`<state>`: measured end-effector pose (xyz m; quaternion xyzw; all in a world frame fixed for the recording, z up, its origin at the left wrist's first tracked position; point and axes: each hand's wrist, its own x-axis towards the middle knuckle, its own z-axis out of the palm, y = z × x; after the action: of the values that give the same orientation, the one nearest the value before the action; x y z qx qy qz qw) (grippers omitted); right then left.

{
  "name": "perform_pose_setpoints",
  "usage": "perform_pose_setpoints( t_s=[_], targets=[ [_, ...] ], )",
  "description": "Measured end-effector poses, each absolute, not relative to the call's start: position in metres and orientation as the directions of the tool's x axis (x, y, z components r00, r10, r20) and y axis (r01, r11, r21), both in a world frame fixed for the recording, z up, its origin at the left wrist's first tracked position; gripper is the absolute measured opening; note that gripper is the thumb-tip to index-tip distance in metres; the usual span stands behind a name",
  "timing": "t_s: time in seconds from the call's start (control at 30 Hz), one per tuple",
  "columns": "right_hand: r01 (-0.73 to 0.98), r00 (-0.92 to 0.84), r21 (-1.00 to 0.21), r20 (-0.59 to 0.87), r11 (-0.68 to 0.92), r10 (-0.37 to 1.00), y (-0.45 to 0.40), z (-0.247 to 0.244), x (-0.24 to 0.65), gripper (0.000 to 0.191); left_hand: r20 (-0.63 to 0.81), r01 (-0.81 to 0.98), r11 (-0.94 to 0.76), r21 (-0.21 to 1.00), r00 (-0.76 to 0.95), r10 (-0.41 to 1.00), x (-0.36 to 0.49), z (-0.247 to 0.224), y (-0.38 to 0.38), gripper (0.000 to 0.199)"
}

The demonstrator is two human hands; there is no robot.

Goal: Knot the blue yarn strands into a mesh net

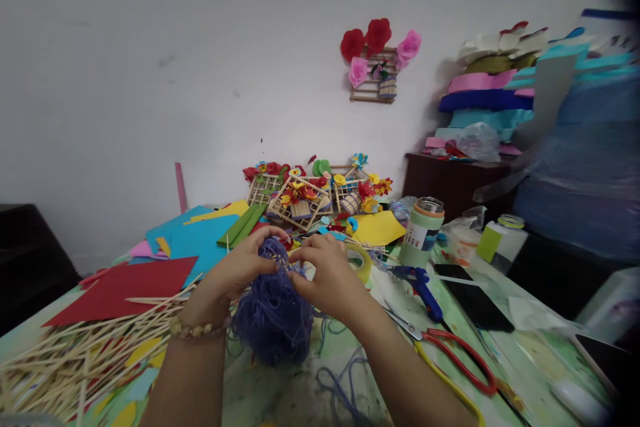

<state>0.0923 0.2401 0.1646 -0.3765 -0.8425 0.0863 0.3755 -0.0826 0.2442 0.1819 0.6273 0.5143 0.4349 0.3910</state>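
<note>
A tangled ball of blue-purple yarn (274, 317) stands on the table between my forearms. My left hand (243, 267) curls round the upper left of the yarn, thumb and fingers closed on its top. From the right, my right hand (323, 271) pinches strands near the top of the same bundle, its fingertips close to my left thumb. Loose strands of yarn (345, 383) trail over the tabletop to the right of the ball. What lies between my fingertips is too small to make out fully.
Wooden sticks (100, 353) and red paper (123, 290) lie left. On the right are scissors (430, 337), a blue glue gun (424, 293), a phone (477, 303) and a jar (421, 233). Small flowered stick frames (305, 197) stand behind, near yellow tape (363, 263).
</note>
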Motion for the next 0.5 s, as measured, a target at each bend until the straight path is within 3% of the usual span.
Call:
perform_pose_setpoints(
  t_s=[0.2,0.33,0.4,0.5],
  targets=[
    [0.555,-0.499,-0.47,0.471,0.686,0.727,0.242,0.158,0.088,0.013,0.116,0.316,-0.144,0.938,0.107,0.987,-0.078,0.184,0.243,0.053],
    [0.36,-0.569,-0.714,0.342,0.6,0.748,0.241,0.163,0.093,0.02,0.191,0.456,-0.181,0.871,0.026,0.981,-0.09,0.182,0.248,0.053],
    [0.274,-0.531,-0.784,0.36,0.557,0.767,0.243,0.169,0.099,0.019,0.209,0.537,-0.147,0.831,-0.057,0.976,-0.102,0.181,0.251,0.053],
    [0.289,-0.393,-0.781,0.431,0.554,0.812,0.249,0.174,0.109,0.015,0.174,0.563,-0.038,0.826,-0.191,0.966,-0.118,0.179,0.254,0.053]
  ],
)
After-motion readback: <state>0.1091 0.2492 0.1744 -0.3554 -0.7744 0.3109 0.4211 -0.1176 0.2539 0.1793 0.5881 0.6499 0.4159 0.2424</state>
